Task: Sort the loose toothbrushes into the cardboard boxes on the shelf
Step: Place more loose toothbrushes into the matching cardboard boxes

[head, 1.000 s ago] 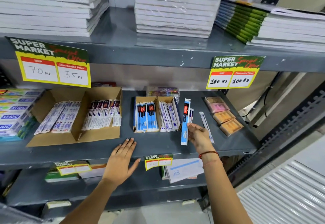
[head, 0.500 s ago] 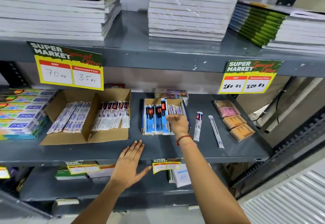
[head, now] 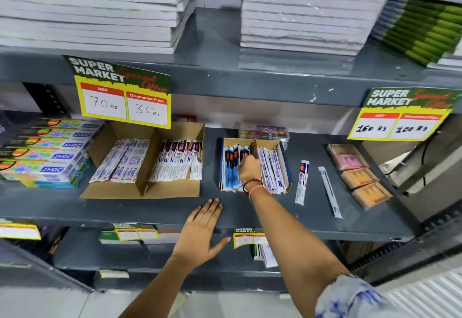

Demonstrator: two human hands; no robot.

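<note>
Head view. Grey metal shelf (head: pixel 175 207) carries two divided cardboard boxes. Large brown cardboard box (head: pixel 142 160) sits at 9 o'clock of frame centre, both halves stocked with white-and-purple toothbrush packs (head: pixel 175 161). Small brown cardboard box (head: pixel 255 165) sits at centre: left half holds blue-and-black toothbrush packs (head: pixel 231 167), right half holds white-and-blue packs (head: pixel 272 170).

Right hand (head: pixel 250 170) is inside the small box over its divider, fingers curled down among the blue-and-black packs; whether they are clamped on a pack cannot be told, the fingertips being hidden. Red thread bands on that wrist. Left hand (head: pixel 200 232) lies flat, fingers spread, palm on the shelf's front edge at 6 o'clock, holding nothing.

Two loose items lie on the shelf at 3 o'clock of the small box: a white toothbrush pack with red-and-blue print (head: pixel 302 182) just beside it, and a slim clear-wrapped toothbrush (head: pixel 330 191) farther out. Orange and pink soap bars (head: pixel 360 175) lie beyond. Yellow price card (head: pixel 123 97) hangs above.
</note>
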